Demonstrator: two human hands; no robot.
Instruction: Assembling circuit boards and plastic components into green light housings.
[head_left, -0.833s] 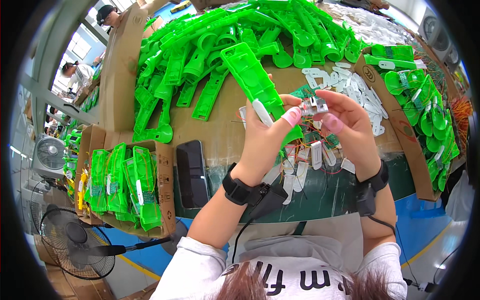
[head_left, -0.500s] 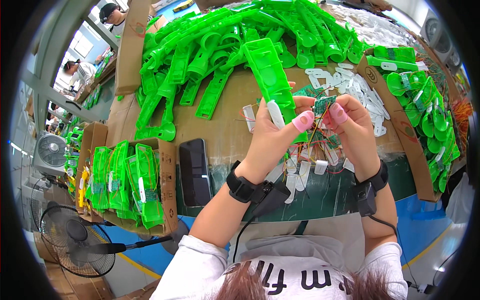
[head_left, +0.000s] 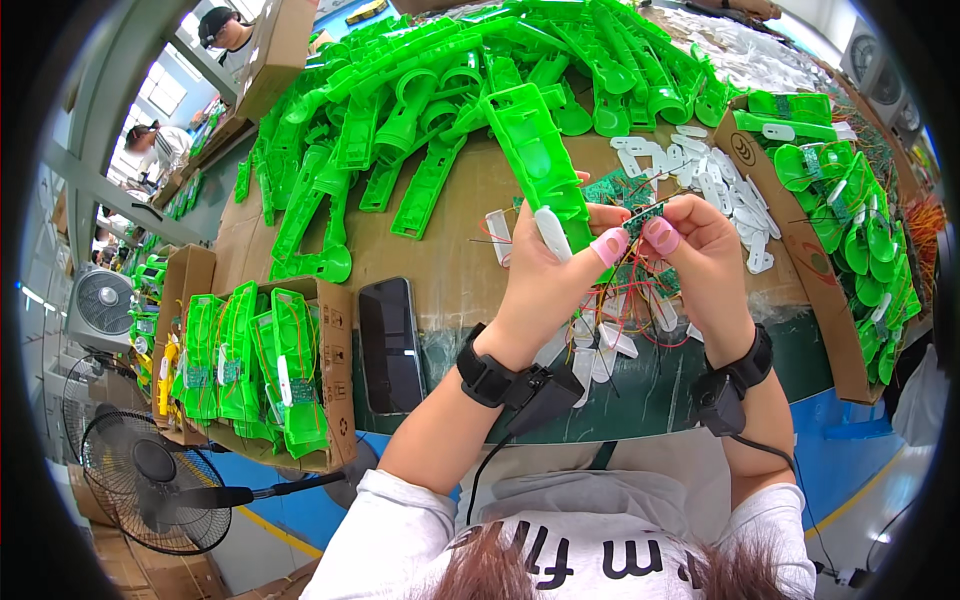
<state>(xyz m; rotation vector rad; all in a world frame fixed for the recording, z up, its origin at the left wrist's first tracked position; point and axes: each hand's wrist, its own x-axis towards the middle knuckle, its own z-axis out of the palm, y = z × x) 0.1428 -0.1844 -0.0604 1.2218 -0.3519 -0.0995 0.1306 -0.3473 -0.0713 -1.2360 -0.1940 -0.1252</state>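
My left hand (head_left: 540,290) is closed round a long green plastic housing (head_left: 538,150), its far end tilted up and away from me. A white plastic strip (head_left: 551,232) sits at the near end of that housing, beside my palm. My right hand (head_left: 712,265) pinches a small green circuit board (head_left: 643,218) with thin coloured wires. The left fingertips are at the board's other side. Pink covers wrap both thumbs. Below the hands, white plastic pieces (head_left: 603,362) and red, yellow and black wires (head_left: 640,290) lie loose. My fingers hide part of the board.
Green housings (head_left: 410,110) are heaped at the back. White parts (head_left: 735,190) lie to the right, near a cardboard box of wired green housings (head_left: 860,240). On the left are a phone (head_left: 390,345), another filled box (head_left: 335,370) and a black fan (head_left: 150,460). Co-workers stand far left.
The circuit board has turned from nearly face-on to nearly edge-on between my fingers. My right hand has shifted slightly down. The green housing remains in my left hand.
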